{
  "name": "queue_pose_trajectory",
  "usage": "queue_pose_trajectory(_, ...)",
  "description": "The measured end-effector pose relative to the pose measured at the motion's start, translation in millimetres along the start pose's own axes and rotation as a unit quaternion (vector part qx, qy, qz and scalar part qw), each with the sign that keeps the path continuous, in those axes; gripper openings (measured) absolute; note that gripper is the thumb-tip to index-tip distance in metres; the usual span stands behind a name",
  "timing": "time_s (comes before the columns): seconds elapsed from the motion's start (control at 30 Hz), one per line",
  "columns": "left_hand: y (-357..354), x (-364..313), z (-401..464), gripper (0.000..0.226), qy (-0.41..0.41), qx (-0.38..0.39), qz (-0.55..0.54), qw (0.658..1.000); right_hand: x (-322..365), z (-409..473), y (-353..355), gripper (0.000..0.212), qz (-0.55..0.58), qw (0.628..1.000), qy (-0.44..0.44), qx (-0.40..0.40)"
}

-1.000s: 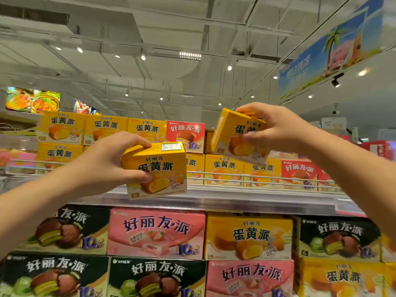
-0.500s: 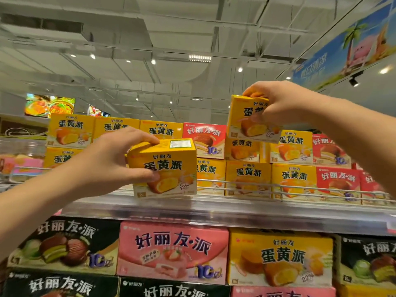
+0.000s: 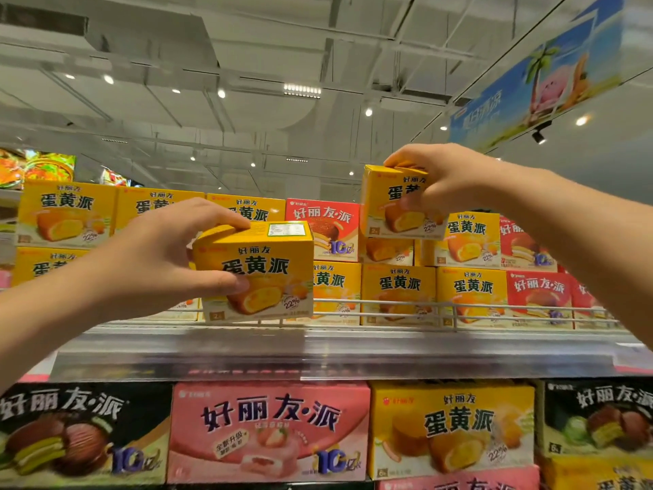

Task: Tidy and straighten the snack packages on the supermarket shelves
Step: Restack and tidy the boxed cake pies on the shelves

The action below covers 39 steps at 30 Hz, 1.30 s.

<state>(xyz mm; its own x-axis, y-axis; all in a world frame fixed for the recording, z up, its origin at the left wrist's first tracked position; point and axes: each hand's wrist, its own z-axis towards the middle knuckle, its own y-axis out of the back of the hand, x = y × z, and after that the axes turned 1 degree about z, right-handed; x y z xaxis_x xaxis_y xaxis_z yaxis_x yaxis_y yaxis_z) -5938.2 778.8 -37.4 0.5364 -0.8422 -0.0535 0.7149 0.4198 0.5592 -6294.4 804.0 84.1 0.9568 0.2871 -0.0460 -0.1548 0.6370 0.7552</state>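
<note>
Two bare forearms reach up to a top shelf (image 3: 353, 351). The left hand (image 3: 155, 263) grips a yellow box (image 3: 261, 274) at the shelf's front rail, fingers on top, thumb across its face. The right hand (image 3: 448, 182) holds a second yellow box (image 3: 388, 206), slightly tilted, atop the stacked boxes (image 3: 470, 242).

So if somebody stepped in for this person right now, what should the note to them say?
Left hand: grip on a yellow egg-yolk pie box, at the top shelf's wire rail.
Right hand: grip on a second yellow box, held at the top of the stacks, above the second row.
Done: most top-shelf boxes face forward in two rows.
Left: seat both held boxes squarely, then check the red pie boxes mixed among the yellow.
</note>
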Motion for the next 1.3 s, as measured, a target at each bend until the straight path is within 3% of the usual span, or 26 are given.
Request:
queue_pose_trajectory(0.33,-4,4,5,0.053,-0.015,0.015,-0.011,1.0,-7,20,-42,0.051,-0.06,0.991,-0.036,0.114)
queue_pose_trajectory(0.6,-3,5,1,0.056,-0.006,0.013,-0.011,1.0,-10,31,-58,0.036,-0.093,0.986,-0.058,0.126)
queue_pose_trajectory(0.77,-2,7,1,0.056,-0.004,0.011,-0.011,1.0,-4,28,-59,0.053,-0.05,0.983,-0.095,0.152)
queue_pose_trajectory(0.87,-3,10,3,0.056,0.002,0.02,-0.019,1.0,14,26,-54,0.077,0.0,0.992,-0.07,0.101)
queue_pose_trajectory(0.97,-3,11,4,0.057,0.011,0.017,-0.02,1.0,43,27,-61,0.078,-0.009,0.999,0.0,0.049)
queue_pose_trajectory(1.1,-4,8,3,0.06,0.013,0.013,-0.019,1.0,67,26,-83,0.069,-0.143,0.988,0.06,0.005)
queue_pose_trajectory(1.3,-3,5,-2,0.068,0.022,0.0,-0.018,1.0,70,23,-84,0.068,-0.053,0.997,0.031,-0.055)
